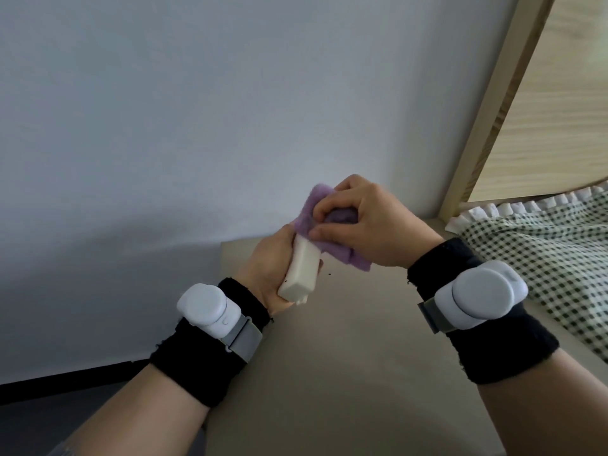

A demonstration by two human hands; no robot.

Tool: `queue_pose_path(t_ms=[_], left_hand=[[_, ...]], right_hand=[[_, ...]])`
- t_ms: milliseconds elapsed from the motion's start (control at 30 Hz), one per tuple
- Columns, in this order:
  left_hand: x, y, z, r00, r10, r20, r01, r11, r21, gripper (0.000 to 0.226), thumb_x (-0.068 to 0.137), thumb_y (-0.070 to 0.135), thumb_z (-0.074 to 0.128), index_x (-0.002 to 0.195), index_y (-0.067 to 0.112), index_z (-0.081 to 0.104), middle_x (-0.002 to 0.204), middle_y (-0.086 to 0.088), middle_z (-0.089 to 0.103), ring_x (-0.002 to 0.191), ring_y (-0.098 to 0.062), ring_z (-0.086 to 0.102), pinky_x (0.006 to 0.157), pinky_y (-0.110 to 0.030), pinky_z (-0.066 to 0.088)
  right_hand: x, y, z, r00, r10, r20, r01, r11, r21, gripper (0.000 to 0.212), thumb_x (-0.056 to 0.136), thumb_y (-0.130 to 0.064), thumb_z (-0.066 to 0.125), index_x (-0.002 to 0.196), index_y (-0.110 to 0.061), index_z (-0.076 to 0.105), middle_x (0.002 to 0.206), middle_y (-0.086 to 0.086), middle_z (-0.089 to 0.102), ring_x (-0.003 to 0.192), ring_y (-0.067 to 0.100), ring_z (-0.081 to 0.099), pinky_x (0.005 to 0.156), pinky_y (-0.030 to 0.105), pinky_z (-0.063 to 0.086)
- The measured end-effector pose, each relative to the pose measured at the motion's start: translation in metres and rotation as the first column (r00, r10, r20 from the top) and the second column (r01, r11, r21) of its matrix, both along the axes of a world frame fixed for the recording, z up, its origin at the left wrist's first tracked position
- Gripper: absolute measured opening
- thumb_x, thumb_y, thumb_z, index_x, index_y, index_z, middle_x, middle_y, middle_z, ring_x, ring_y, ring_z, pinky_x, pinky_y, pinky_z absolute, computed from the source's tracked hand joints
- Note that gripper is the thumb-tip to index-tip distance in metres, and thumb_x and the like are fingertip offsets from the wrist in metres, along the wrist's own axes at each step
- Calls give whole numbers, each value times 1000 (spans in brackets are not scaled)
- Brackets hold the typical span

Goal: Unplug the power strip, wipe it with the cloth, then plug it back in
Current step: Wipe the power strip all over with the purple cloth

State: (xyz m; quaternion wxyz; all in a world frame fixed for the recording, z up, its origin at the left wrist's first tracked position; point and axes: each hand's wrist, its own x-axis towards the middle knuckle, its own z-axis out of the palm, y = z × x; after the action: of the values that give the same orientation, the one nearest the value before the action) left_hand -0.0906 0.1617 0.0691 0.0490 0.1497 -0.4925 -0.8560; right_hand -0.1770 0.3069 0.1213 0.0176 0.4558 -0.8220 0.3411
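My left hand (269, 258) grips the power strip (301, 273); my right hand (365, 222) pinches the cloth (316, 205), hiding its upper end.

Beige tabletop (312, 373), checked frilled fabric (543, 258) lying over its right side
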Motion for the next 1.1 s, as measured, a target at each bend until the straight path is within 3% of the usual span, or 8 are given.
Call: queue_pose_path(t_ms=[100,167,333,400,567,767,933,1100], left_hand=[[1,3,-3,997,-13,78,19,997,-79,39,109,41,38,111,7,59,68,-7,68,45,-16,58,40,-22,46],[1,2,-3,996,-14,89,22,996,-84,41,109,42,37,116,7,59,68,-7,70,46,-17,59,40,-22,47],[0,4,-1,999,-31,-33,31,999,7,26,106,27,45,87,15,58,58,0,51,45,-10,51,42,-18,44],[0,4,-1,999,-26,-36,26,1000,6,28,106,26,45,85,16,58,56,0,51,43,-10,52,40,-19,44],[1,4,-5,997,-5,77,15,991,-133,40,109,39,40,101,7,62,66,-7,71,45,-16,61,43,-22,49],[-1,3,-7,998,-53,-25,51,996,-77,16,92,29,58,90,13,57,55,-3,54,42,-14,53,38,-21,43],[-2,1,-7,996,-49,68,53,997,-49,39,109,39,40,116,5,59,69,-8,67,47,-17,59,39,-22,46],[0,-7,-5,993,-103,62,102,995,20,37,107,42,45,120,11,60,72,-6,67,51,-14,58,39,-21,47]], right_hand=[[-7,-1,-8,974,-226,-27,220,964,-149,11,89,-34,84,97,-28,80,110,-2,53,100,10,53,79,-4,36],[-6,-2,-10,964,-261,-42,250,952,-177,11,90,-31,82,99,-24,81,110,0,53,102,12,53,78,-5,34],[6,4,9,993,112,44,-117,984,135,10,82,-43,85,86,-44,76,105,-14,56,94,1,60,83,16,49],[6,4,12,993,118,-14,-115,980,160,10,81,-44,85,88,-43,77,105,-13,56,94,2,59,83,14,47],[-1,6,6,978,-139,-155,139,990,-11,13,90,-36,81,100,-27,81,110,0,54,95,8,51,76,-1,34],[4,5,8,990,133,-38,-126,982,137,10,82,-43,84,87,-44,76,107,-8,58,98,8,61,86,22,50],[-11,1,-12,963,-236,-128,208,958,-197,13,91,-32,81,101,-23,83,109,1,55,98,11,52,81,-4,33],[-24,5,-13,912,-403,71,392,811,-434,11,94,-34,79,103,-27,79,116,8,62,101,15,62,90,18,52]])
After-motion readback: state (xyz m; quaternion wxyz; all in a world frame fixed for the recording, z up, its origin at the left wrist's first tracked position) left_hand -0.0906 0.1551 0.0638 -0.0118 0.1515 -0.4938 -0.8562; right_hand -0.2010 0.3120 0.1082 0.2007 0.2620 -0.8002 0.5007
